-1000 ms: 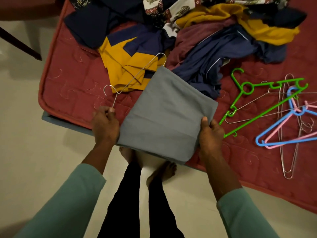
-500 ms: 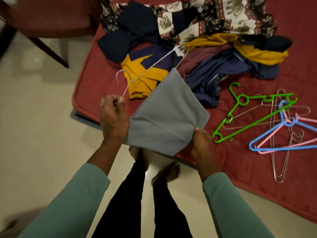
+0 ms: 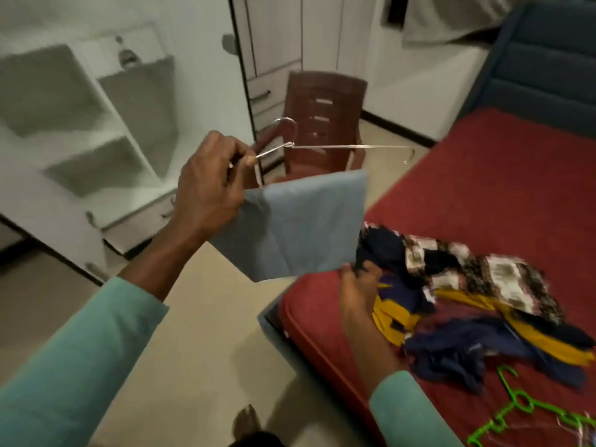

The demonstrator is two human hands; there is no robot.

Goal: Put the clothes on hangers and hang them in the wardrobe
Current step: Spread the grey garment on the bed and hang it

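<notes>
Grey-blue cloth [image 3: 300, 227], folded flat, hangs at centre frame between both hands. The left hand [image 3: 209, 188], centre left, is closed on the neck of the wire hanger [image 3: 338, 146], thumb and fingers pinching the wire. The cloth's upper left corner disappears under the same hand. The right hand [image 3: 359, 285], lower and right of centre, pinches the cloth's bottom right corner.

The hanger's long axis runs level from the left hand toward the right of frame, hook turned upward, and it is seen almost edge-on. The cloth's top edge lies just below that wire. Whether it is folded over a lower bar cannot be told.

Governing relation: the wardrobe [image 3: 96, 130] stands open at upper left, beyond and left of the left hand, which is the nearer hand and carries the hook. Judgement: the hang is a left-hand move, up and leftward, with the right hand letting the cloth go. The wardrobe shelves are blurred, and no contents or rail can be made out.

A pile of clothes [image 3: 467, 301] lies on the red mattress [image 3: 500, 188] at lower right, with a green hanger [image 3: 516, 404] at the bottom right corner. A brown chair [image 3: 322, 117] stands at upper centre, behind the wire hanger.
</notes>
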